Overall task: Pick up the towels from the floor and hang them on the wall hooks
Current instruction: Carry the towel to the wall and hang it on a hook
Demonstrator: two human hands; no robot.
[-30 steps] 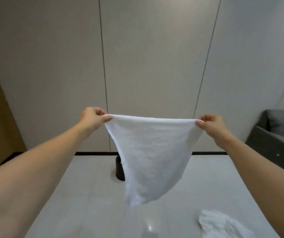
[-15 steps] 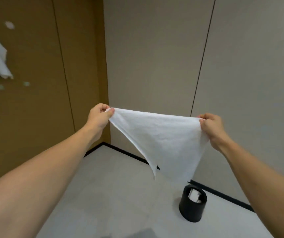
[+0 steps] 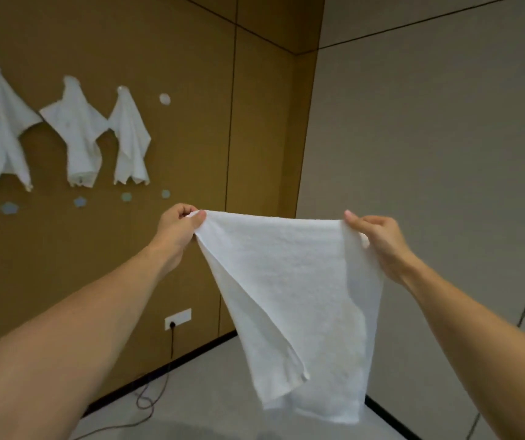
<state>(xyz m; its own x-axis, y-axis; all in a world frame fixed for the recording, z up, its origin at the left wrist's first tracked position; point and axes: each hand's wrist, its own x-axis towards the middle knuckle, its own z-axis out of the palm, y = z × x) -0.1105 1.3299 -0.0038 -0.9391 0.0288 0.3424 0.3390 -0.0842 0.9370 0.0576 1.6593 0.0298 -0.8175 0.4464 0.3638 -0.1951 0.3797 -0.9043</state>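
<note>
The left hand [image 3: 177, 228] pinches one top corner of a white towel [image 3: 289, 287] between thumb and curled fingers. The right hand [image 3: 378, 239] grips the opposite top corner, index finger extended along the edge. The top edge runs nearly level from 9 o'clock to 3 o'clock between the hands. The towel's long axis hangs down toward 6 o'clock, the free lower end clear of the floor [image 3: 210, 392]. Both forearms are extended forward and raised, converging on the towel. Beyond, at 10 o'clock, three white towels [image 3: 77, 128] hang on the brown wall [image 3: 191, 58], beside a bare round hook [image 3: 165, 98]. A wall socket [image 3: 177, 318] sits low at 7 o'clock, with a cable [image 3: 147, 398] trailing down.
</note>
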